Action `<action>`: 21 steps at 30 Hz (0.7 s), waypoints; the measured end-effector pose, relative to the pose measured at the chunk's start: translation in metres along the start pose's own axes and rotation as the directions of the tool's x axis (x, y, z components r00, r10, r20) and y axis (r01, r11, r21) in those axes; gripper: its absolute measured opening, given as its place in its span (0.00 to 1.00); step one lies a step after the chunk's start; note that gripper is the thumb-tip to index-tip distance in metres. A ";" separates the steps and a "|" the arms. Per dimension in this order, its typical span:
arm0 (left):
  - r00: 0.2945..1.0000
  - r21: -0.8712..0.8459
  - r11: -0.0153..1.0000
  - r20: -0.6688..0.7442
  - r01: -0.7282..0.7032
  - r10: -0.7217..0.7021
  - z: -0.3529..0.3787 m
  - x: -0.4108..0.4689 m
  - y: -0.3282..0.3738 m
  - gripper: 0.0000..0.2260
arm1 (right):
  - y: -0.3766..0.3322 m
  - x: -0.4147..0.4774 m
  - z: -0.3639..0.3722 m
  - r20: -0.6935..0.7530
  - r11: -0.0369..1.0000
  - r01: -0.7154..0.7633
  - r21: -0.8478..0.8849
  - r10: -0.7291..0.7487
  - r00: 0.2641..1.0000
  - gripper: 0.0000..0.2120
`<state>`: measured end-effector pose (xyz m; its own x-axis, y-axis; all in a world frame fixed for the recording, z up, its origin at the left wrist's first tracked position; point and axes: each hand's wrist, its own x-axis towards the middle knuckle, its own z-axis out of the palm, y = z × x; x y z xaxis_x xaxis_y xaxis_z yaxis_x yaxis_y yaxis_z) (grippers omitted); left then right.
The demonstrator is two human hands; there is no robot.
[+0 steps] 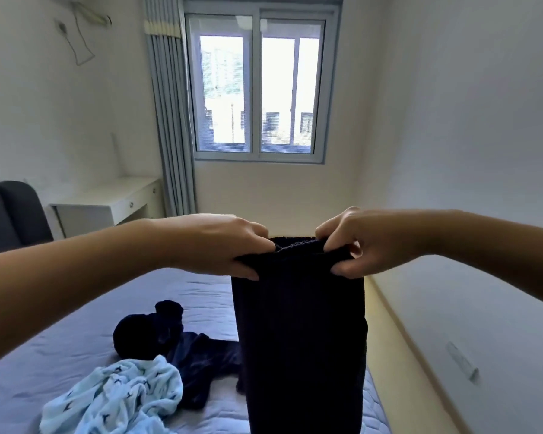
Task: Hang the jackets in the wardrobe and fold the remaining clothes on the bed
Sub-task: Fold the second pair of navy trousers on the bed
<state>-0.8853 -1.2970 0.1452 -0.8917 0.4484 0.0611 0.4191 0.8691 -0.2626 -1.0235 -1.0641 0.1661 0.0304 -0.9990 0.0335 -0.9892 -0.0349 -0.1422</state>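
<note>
Above the bed, the left hand and right hand grip a dark knit garment by its top edge. A light blue garment and a dark navy garment lie unfolded, so much folding seems left.

The garment hangs before you, over the bed.
To its left, loose clothes lie on the bed; desk and window stand behind.
</note>
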 end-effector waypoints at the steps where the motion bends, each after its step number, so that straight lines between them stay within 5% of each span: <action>1: 1.000 0.007 1.000 0.010 -0.003 0.003 -0.005 0.002 -0.001 0.11 | 0.000 0.000 -0.004 -0.005 1.000 -0.007 0.006 0.007 1.000 0.11; 10: 0.969 0.024 0.995 0.228 0.093 -0.096 -0.067 0.012 -0.022 0.10 | -0.003 -0.004 -0.065 0.051 0.997 -0.020 -0.072 0.023 0.998 0.12; 15: 0.979 -0.174 0.970 0.135 0.173 -0.150 -0.096 -0.006 -0.039 0.03 | 0.008 -0.026 -0.082 -0.028 0.993 -0.089 -0.082 0.087 0.996 0.07; 17: 0.982 -0.228 0.957 0.099 0.177 -0.158 -0.096 0.001 -0.035 0.11 | 0.006 -0.023 -0.079 -0.032 0.994 -0.101 -0.044 0.100 0.994 0.12; 19: 0.985 -0.276 0.947 -0.006 0.162 -0.170 -0.096 0.011 -0.031 0.15 | 0.002 -0.017 -0.079 -0.084 0.996 -0.089 0.018 0.090 0.992 0.13; 21: 0.964 -0.311 0.939 -0.172 0.143 -0.203 -0.100 0.017 -0.031 0.08 | 0.002 -0.015 -0.086 -0.215 0.994 -0.089 0.061 0.101 0.971 0.13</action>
<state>-0.8957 -1.2951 0.2508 -0.9153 0.2914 0.2782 0.3198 0.9455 0.0619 -1.0383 -1.0472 0.2499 -0.1007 -0.9678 0.2308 -0.9774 0.0528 -0.2049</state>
